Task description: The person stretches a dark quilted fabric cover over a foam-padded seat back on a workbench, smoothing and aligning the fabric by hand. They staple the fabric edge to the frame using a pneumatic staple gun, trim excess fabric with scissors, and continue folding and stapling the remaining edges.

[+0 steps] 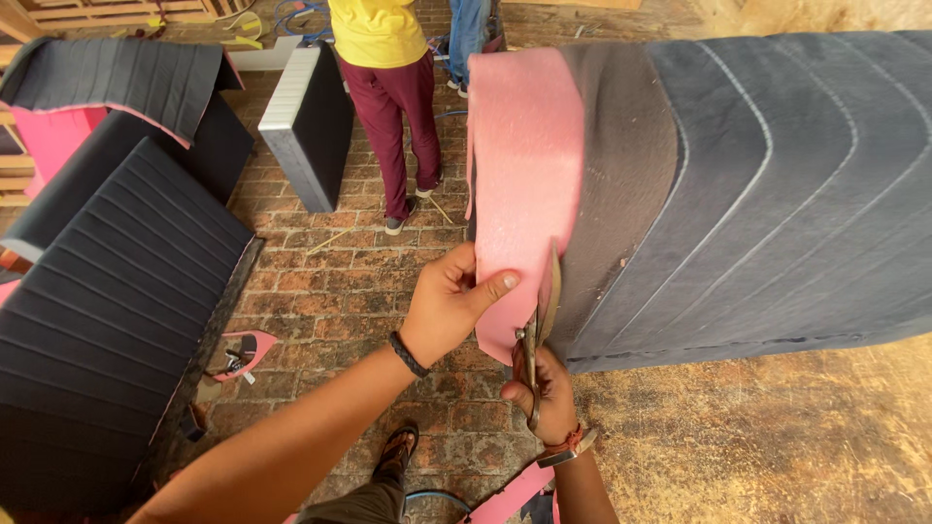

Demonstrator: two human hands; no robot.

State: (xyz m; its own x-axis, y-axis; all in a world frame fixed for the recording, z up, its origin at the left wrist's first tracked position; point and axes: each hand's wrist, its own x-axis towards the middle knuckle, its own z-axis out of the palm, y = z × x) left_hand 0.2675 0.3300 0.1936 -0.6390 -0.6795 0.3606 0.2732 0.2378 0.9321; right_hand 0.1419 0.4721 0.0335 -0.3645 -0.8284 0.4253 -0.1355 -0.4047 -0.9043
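Pink foam strip [519,184] running away from the hands along the near edge of the dark quilted panel [777,184]. Left hand [449,301] pinching its left edge; right hand [544,393] below, gripping scissors [539,325], blades pointing up the strip.

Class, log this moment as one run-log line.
left hand: pinches pink foam strip | right hand: scissors cutting strip | dark quilted panel alongside

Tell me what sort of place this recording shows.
Most likely an upholstery or furniture workshop. The right hand works scissors along pink foam backing a dark stitched cover, which the left hand steadies. More padded panels lie on the brick floor.
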